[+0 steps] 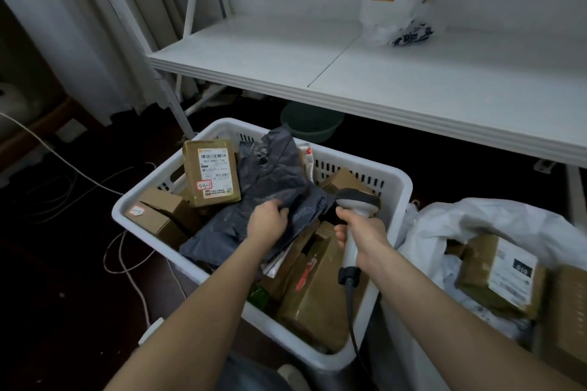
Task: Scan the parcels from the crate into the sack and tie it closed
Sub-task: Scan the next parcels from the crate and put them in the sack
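Grey plastic up top: we've got the poly mailer [276, 174] lying crumpled over the pile in the white crate [395, 179]. Our left hand [268, 220] has its fingers curled into a fold of it. Our right hand [365, 233] is wrapped round the scanner [359, 203] handle, head pointing down at the mailer, cord trailing over the crate's near rim.

Crate's stuffed right to its edges. A labelled box [211, 173] leans up at the far-left wall, brown cartons [162, 209] are jammed in the left corner, and a big taped box [317, 295] lies along the near-right side.

The sack [476, 219] sits just beside the crate's right wall, mouth open, with a taped parcel [505, 276] inside. It's blurry there, so maybe more. The tabletop [381, 73] edge overhangs just past the far rim, green basin [311, 125] under it. Open floor [63, 263] is on the left, loose cables [68, 159] across it.
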A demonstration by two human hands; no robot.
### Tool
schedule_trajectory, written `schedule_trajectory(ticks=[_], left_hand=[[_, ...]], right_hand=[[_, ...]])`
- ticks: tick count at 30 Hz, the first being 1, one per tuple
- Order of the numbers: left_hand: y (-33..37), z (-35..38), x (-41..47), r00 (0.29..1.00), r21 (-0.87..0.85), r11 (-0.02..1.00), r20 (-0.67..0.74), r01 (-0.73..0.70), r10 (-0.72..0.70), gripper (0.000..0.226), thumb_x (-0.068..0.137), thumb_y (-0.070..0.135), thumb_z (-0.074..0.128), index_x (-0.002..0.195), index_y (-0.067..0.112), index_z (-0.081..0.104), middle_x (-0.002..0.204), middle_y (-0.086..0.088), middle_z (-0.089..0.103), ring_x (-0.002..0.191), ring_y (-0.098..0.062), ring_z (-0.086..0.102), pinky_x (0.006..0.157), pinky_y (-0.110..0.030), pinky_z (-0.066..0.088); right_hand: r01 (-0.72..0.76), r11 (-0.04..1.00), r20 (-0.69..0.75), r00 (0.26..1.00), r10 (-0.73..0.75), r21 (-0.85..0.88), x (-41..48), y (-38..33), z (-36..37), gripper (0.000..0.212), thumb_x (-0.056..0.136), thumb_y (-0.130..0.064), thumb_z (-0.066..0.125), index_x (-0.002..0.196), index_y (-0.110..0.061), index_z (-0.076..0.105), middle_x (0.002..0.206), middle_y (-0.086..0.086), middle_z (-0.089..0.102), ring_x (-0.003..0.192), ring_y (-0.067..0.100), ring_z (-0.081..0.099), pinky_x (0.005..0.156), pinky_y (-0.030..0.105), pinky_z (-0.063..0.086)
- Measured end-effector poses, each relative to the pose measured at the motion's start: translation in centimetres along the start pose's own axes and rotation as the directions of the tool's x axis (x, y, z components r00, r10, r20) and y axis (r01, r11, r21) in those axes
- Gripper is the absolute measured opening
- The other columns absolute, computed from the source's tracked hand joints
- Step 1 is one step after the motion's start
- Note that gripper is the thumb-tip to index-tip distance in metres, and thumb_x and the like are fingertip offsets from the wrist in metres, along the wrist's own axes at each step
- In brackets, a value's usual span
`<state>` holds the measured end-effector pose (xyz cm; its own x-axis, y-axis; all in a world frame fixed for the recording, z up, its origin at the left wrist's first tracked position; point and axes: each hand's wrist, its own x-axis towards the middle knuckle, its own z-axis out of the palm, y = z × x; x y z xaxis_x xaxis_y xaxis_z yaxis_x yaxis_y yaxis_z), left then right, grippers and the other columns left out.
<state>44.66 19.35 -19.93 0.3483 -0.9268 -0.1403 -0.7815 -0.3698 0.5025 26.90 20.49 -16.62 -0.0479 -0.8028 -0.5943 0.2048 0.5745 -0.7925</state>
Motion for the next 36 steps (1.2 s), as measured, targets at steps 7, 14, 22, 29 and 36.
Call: schedule_trajectory(ticks=[7,14,22,29,36], left_hand=[[7.3,-1.1,-6.8,0.968,-0.368,0.915,0.116,-0.165,0.221,0.022,0.1,0.019,0.047,0.104,0.001,0.058,0.106,-0.015,0.06,0.106,-0.026,0.056,0.079,-0.029,0.036],[13.6,-7.9,-12.2,0.952,-0.935,0.219,0.299,0.279,0.064,0.018,0.098,0.019,0.05,0.091,0.008,0.063,0.087,-0.012,0.067,0.076,-0.022,0.062,0.07,-0.032,0.049],[15.9,-8.2,-17.7,0.902,-0.93,0.004,0.358,0.367,0.24,0.051,0.096,0.02,0.043,0.057,0.006,0.074,0.067,-0.008,0.072,0.059,-0.02,0.07,0.055,-0.024,0.056],[10.4,-4.9,-18.2,0.882,-0.806,0.435,0.468,0.402,0.051,0.02,0.089,0.014,0.047,0.095,0.007,0.064,0.092,-0.011,0.067,0.081,-0.025,0.061,0.072,-0.034,0.045],[12.7,-3.6,-18.4,0.994,-0.382,0.917,-0.038,-0.113,0.106,0.029,0.093,0.027,0.06,0.115,0.008,0.064,0.102,-0.005,0.068,0.089,-0.022,0.064,0.078,-0.037,0.055]], right_hand=[[0.085,0.991,-0.073,0.994,-0.078,0.101,-4.6,-0.5,-5.6,0.013,0.089,-0.016,0.068,0.087,-0.004,0.061,0.06,0.009,0.058,0.047,0.015,0.054,0.043,0.022,0.046],[0.081,0.964,-0.06,0.996,-0.068,0.254,-9.2,-0.5,-12.4,0.034,0.087,-0.018,0.07,0.116,-0.004,0.059,0.1,0.011,0.065,0.086,0.029,0.066,0.074,0.04,0.054],[-0.117,0.832,0.052,0.993,0.106,0.542,-11.9,1.2,-16.4,0.03,0.081,-0.029,0.076,0.1,-0.008,0.065,0.074,0.013,0.072,0.063,0.028,0.07,0.069,0.038,0.056],[0.151,0.909,-0.258,0.965,-0.05,0.388,-12.6,0.3,-20.1,0.035,0.077,0.004,0.07,0.11,-0.002,0.062,0.087,0.02,0.07,0.071,0.031,0.069,0.064,0.04,0.057],[0.238,0.921,-0.312,0.94,-0.139,0.309,-14.5,-0.1,-23.0,0.012,0.085,-0.006,0.067,0.096,-0.001,0.065,0.089,0.016,0.071,0.068,0.021,0.066,0.062,0.032,0.057]])
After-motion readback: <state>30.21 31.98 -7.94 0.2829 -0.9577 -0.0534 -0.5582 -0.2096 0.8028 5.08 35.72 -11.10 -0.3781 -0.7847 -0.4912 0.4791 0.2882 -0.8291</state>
